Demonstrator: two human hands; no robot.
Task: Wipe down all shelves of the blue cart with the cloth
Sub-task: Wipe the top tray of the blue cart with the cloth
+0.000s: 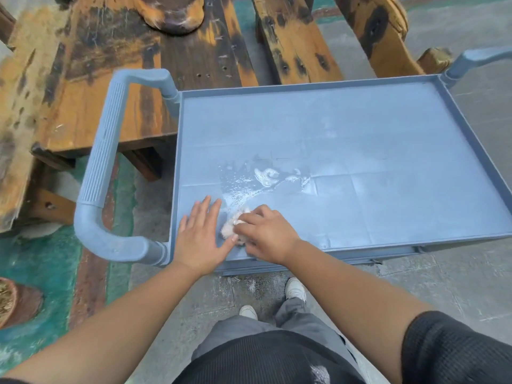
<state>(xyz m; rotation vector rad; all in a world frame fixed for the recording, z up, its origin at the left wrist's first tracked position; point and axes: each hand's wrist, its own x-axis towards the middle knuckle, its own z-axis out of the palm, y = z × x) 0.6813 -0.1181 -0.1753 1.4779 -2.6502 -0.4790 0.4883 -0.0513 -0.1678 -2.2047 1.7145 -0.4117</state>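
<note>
While my right hand (pixel 266 231) presses the bunched cloth (pixel 232 227) on the near left corner of the blue cart's top shelf (pixel 360 151), my left hand (pixel 201 236) lies flat, fingers spread, beside it. Wet foam (pixel 266 177) marks the shelf; weathered wooden benches (pixel 91 87) stand behind on grey concrete floor (pixel 415 284).

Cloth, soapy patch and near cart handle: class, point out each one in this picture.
Cloth (pixel 231 225), head view: pale bunched part showing beside the right hand's fingers.
Soapy patch (pixel 266 176), head view: white foam blob on the top shelf.
Cart handle (pixel 102 151), head view: ribbed grip section.
</note>
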